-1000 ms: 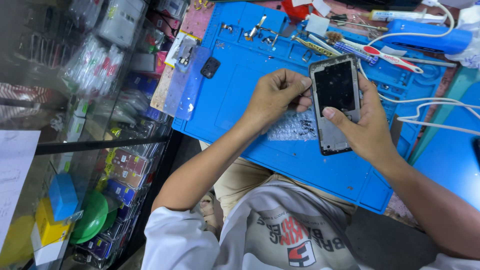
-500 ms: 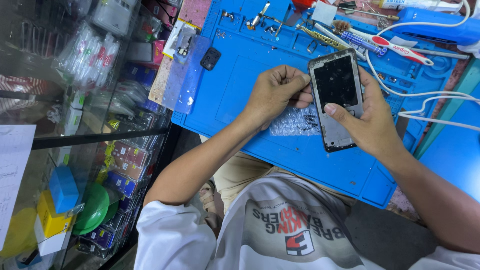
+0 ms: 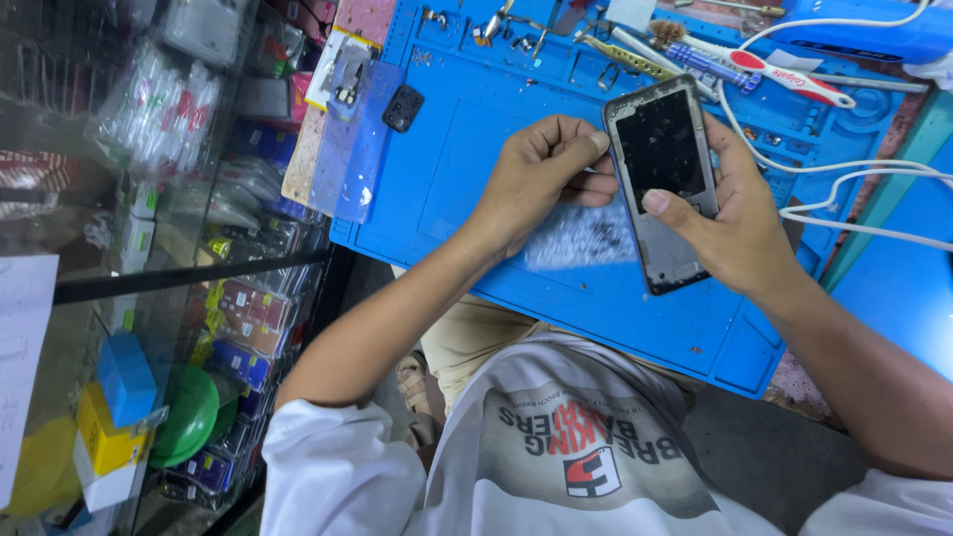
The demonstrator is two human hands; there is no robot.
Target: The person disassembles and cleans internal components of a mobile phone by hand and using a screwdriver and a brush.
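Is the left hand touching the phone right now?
Touching. In the head view the left hand has its thumb tip pressed against the upper left edge of the phone, which the right hand grips from the other side.

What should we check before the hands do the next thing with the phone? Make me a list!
1. Right hand grips the phone firmly, thumb across its front: ok.
2. Left hand is touching the phone's left edge: ok.
3. Phone sits over the blue work mat, not past its edge: ok.
4. White cables stay clear of both hands: ok, though they lie near the right hand.
5. Small tools at the mat's top are within reach: ok.
6. Whether the phone's dark screen is loose or cracked: cannot tell.
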